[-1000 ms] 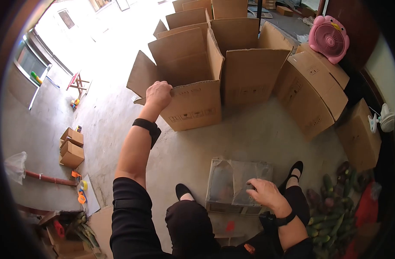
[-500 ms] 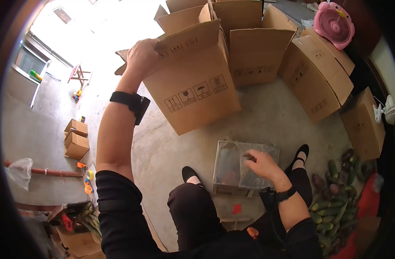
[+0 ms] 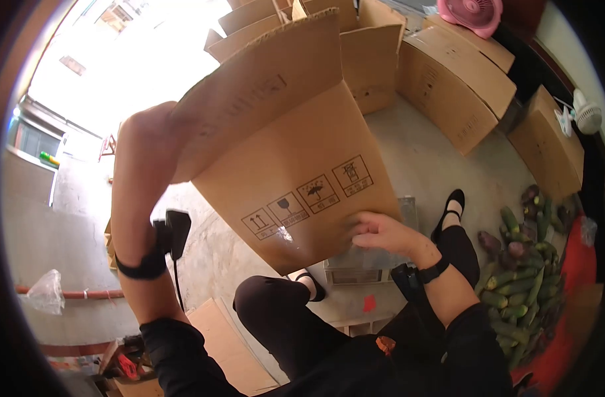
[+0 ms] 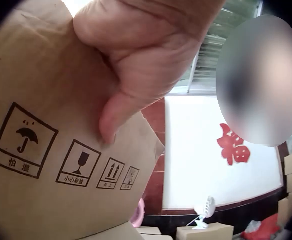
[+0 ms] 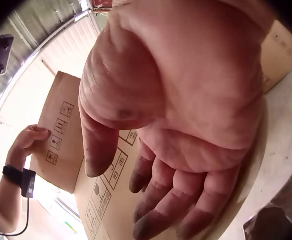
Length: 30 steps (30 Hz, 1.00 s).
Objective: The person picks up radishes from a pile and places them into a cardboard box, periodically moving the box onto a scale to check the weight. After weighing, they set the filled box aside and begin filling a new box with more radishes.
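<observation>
A large brown cardboard box [image 3: 296, 152] with printed handling symbols hangs tilted over the floor in front of my knees, its top flap [image 3: 262, 86] raised. My left hand [image 3: 147, 142] grips that flap near its left corner; in the left wrist view the thumb [image 4: 116, 115] presses on the printed cardboard. Low on the box's right side is my right hand [image 3: 395, 236], thumb and fingers loosely extended, overlapping the box face in the head view. From the right wrist view the fingers [image 5: 173, 200] are spread a little and hold nothing.
More open cardboard boxes [image 3: 372, 59] stand behind, with another box [image 3: 448, 86] and a pink fan [image 3: 471, 13] at the back right. Beneath the held box is a clear-topped container [image 3: 355, 261]. Cucumber-like vegetables [image 3: 514, 291] are heaped by my right foot.
My left hand has pulled the box off its place among the others, towards me and to the left, lifting and tilting it. The right hand has moved from above the clear-topped container to the box's side.
</observation>
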{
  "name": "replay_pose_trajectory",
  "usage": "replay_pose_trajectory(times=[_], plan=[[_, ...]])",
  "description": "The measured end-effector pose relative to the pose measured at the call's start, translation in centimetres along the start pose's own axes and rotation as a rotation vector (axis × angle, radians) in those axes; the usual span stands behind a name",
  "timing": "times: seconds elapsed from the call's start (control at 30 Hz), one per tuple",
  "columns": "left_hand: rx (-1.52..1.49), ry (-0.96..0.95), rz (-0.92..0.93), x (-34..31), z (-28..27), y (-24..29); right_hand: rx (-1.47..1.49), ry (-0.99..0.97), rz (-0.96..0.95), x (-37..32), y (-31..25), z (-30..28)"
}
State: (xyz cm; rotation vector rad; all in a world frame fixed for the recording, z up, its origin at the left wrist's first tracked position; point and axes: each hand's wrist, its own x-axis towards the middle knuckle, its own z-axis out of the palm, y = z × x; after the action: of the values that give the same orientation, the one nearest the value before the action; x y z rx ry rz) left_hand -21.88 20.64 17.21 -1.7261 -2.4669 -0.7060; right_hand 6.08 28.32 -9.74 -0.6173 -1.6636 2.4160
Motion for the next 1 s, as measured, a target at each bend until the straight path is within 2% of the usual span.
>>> replay_pose_trajectory(times=[0.03,0.07,0.1,0.13,0.2,0.27,0.33,0.47,0.53,0.57,0.63,0.67,0.73,0.77,0.87,0.9,0.93,1.0], plan=[[0.046,-0.025,-0.036,-1.6,-0.5,1.9,-0.023,-0.029,-0.03,-0.3,0.5,0.0],[-0.107,0.09,0.143,-3.1,0.5,2.5,-0.005,-0.005,-0.036,-0.4,0.8,0.1],[0.061,0.035,0.163,-4.4,-0.2,2.5,-0.196,-0.011,-0.013,-0.7,1.1,0.1],[-0.036,0.053,0.117,-5.8,0.0,3.8,-0.384,-0.019,0.02,-1.2,1.3,0.4],[0.034,0.032,0.121,-8.6,-0.2,5.3,-0.411,0.003,0.046,-2.5,1.5,1.3],[0.037,-0.005,0.203,-11.2,-0.3,6.4,-0.442,0.018,0.061,-3.6,2.3,1.7],[0.016,-0.041,0.188,-13.7,-0.5,7.0,-0.574,-0.045,0.057,-4.2,4.5,2.0],[0.067,-0.048,0.329,-17.1,-0.5,8.2,-0.662,-0.078,0.007,-4.9,8.8,2.3],[0.096,-0.047,0.372,-18.4,-0.1,8.5,-0.78,-0.034,0.064,-5.7,9.8,2.8],[0.097,-0.057,0.386,-19.0,0.3,8.7,-0.773,-0.023,0.061,-5.2,12.1,3.0],[0.088,-0.082,0.418,-20.1,1.1,9.2,-0.984,0.192,-0.059,-4.2,18.1,3.7],[0.076,-0.103,0.429,-20.7,1.5,9.3,-0.977,0.199,-0.057,-5.2,18.5,4.0],[0.052,-0.136,0.45,-21.5,2.3,9.8,-0.651,0.27,-0.173,-6.9,19.0,4.5],[0.059,-0.16,0.467,-21.9,2.6,10.0,-0.645,0.277,-0.171,-7.3,19.2,4.9],[0.049,-0.185,0.475,-22.8,3.5,10.5,-0.604,0.278,0.275,-8.7,20.1,5.6],[0.06,-0.185,0.511,-23.1,3.8,10.7,-0.743,0.184,0.481,-8.4,18.6,5.6],[0.054,-0.189,0.516,-23.2,3.9,10.9,-0.739,0.19,0.486,-9.0,18.1,5.5],[0.061,-0.183,0.541,-23.6,4.2,11.4,-0.696,0.27,0.215,-10.2,17.5,5.5]])
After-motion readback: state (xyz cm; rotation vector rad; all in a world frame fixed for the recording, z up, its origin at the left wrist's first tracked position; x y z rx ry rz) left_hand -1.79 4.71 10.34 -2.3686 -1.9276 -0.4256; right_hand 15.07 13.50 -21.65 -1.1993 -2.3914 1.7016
